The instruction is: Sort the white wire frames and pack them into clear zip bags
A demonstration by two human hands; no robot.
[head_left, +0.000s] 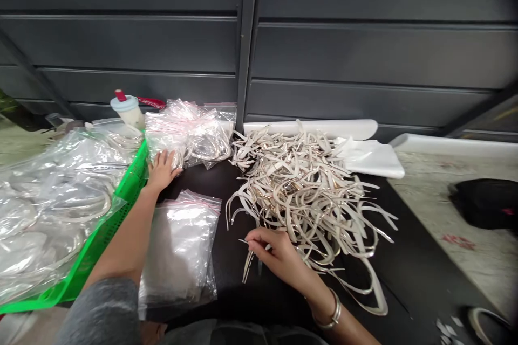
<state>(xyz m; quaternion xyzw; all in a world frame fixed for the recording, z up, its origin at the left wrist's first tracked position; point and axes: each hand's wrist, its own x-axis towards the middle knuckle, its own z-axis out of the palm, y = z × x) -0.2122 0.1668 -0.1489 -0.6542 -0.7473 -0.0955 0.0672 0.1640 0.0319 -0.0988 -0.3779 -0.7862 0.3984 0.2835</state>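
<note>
My left hand (162,170) reaches forward with its fingers spread and rests on the edge of a heap of filled clear zip bags (188,132). My right hand (275,256) is closed in a pinch on the end of a cream-coloured curved strip (251,264) at the near edge of a big tangled pile of such strips (307,188) on the black table top (408,259). A flat stack of empty clear zip bags (180,248) lies between my two arms.
A green plastic basket (103,229) on the left holds more bagged strips in clear plastic. A small white bottle with a red cap (127,108) stands behind it. White foam pieces (364,153) lie at the back, a black object (485,202) at the right.
</note>
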